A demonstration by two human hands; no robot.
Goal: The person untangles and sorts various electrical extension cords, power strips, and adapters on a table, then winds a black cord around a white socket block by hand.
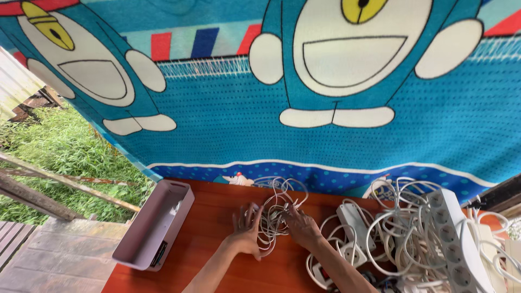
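So the coil of white cable point(273, 214) sits on the orange-brown counter point(217, 239), near its far edge, right between both hands. The left hand point(247, 230) has its fingers spread wide and pressed against the left side of the coil, not closed around anything. The right hand point(302, 227) lies flat on the right side of it, fingers loosely open, touching the loops more than gripping them.

What could go wrong: the loops look slack, and a strand seems to run off toward the big tangle of cords point(396, 233) on the right, so pulling the coil could drag that mess along or knot it tighter. With neither hand really clamped on, the loops could also spring apart.

Count as best I can: one coil in hand, one long white power strip point(456, 244) standing tilted, at least two smaller white strips point(353, 217) beside the tangle, more hidden probably. One empty white tray-like box point(154, 228) lies at the left, well apart. Behind it all hangs a blue cartoon blanket point(244, 119).
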